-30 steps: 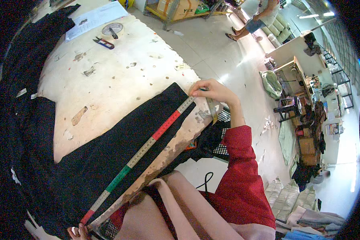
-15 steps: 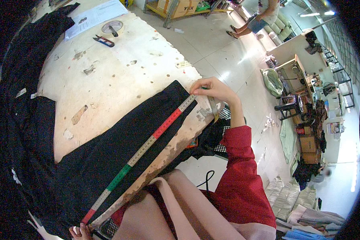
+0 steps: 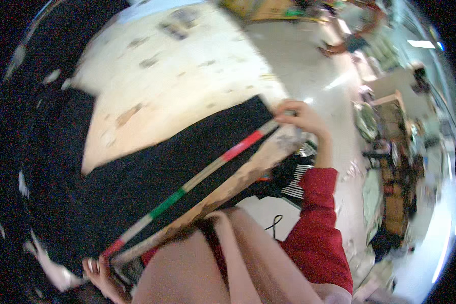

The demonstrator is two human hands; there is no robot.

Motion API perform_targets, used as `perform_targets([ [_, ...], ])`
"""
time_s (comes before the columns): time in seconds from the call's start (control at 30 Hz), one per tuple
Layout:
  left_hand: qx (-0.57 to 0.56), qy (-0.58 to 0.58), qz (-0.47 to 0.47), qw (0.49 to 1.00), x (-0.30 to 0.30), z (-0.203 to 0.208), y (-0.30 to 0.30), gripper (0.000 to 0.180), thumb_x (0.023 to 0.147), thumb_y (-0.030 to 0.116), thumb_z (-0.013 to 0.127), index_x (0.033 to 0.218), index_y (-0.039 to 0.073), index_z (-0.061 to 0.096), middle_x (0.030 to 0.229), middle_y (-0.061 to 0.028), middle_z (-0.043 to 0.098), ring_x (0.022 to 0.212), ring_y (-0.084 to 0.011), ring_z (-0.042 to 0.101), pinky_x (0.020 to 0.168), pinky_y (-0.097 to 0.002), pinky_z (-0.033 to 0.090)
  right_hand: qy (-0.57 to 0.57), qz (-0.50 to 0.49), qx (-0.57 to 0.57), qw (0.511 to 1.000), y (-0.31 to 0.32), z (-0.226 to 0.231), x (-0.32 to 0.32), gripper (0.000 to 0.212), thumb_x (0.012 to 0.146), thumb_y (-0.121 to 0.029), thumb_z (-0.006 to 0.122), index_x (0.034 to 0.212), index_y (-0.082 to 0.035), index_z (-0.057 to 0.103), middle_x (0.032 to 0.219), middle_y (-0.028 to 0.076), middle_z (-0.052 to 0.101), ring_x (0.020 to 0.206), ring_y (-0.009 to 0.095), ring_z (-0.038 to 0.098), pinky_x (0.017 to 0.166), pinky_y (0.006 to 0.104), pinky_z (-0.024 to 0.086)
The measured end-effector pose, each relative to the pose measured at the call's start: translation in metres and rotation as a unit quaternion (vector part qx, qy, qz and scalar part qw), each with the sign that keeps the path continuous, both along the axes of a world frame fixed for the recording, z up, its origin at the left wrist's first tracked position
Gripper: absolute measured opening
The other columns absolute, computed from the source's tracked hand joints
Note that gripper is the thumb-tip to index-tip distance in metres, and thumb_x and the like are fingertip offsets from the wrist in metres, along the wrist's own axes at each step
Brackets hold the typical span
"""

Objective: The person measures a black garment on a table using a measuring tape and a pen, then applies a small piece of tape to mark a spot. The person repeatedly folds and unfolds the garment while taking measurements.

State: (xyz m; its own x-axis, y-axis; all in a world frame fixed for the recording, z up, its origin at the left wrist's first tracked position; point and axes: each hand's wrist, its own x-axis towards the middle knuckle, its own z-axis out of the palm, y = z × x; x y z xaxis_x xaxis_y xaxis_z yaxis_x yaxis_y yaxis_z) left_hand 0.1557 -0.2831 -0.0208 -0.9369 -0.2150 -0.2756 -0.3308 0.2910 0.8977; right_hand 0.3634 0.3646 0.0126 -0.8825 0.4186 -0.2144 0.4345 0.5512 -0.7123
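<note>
A tape measure (image 3: 168,203) with red, green and pale sections runs straight along a black garment piece (image 3: 187,147), close to its near edge. At the lower left, my left hand (image 3: 100,273) has its fingers closed on the red end of the tape. My right hand (image 3: 301,117) pinches the tape at the far right, by the narrow end of the black cloth. The picture is smeared by motion, so the tape's markings cannot be read.
The cloth lies on a worn pale table (image 3: 152,91), its bare near edge below the tape. More dark fabric (image 3: 40,131) covers the left. Blurred thread snips (image 3: 172,30) lie at the back. A person (image 3: 357,40) stands beyond, and cartons (image 3: 394,207) stand at the right.
The whole view has swung, so the table and both hands sit further right in the picture, now blurred. Both hands keep their hold on the tape, which lies along the cloth as before.
</note>
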Motion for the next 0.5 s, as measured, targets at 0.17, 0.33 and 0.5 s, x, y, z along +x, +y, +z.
perform_targets([
  [0.17,-0.091,0.088,-0.039,0.991,0.011,0.002,0.003,0.058,0.076,0.002,0.08,0.124,0.008,0.049,0.094,-0.0007,0.054,0.081,-0.01,0.052,0.071,-0.0237,0.047,-0.089,-0.113,-0.013,0.989,-0.035,0.015,-0.009,0.027,0.079,-0.015,0.074,0.101,0.0,0.068,0.1,0.005,0.065,0.099,0.015,0.057,0.091,0.0295,0.044],
  [0.33,0.007,0.1,-0.067,0.993,0.007,0.013,0.02,0.051,0.076,-0.007,0.077,0.117,0.006,0.049,0.082,0.0014,0.053,0.075,-0.0074,0.056,0.065,-0.0204,0.047,-0.088,-0.021,0.069,0.994,0.003,-0.001,0.017,0.022,0.084,-0.022,0.071,0.094,-0.004,0.063,0.09,0.001,0.063,0.082,0.012,0.052,0.075,0.0282,0.043],
  [0.5,0.086,0.085,-0.049,0.991,0.017,0.004,0.016,0.053,0.075,-0.009,0.076,0.118,0.004,0.048,0.085,-0.0021,0.057,0.076,-0.0098,0.061,0.069,-0.0225,0.051,-0.082,-0.012,0.041,0.996,0.016,-0.006,0.011,0.018,0.085,-0.017,0.07,0.096,-0.004,0.065,0.094,0.003,0.064,0.089,0.014,0.055,0.083,0.03,0.043],
])
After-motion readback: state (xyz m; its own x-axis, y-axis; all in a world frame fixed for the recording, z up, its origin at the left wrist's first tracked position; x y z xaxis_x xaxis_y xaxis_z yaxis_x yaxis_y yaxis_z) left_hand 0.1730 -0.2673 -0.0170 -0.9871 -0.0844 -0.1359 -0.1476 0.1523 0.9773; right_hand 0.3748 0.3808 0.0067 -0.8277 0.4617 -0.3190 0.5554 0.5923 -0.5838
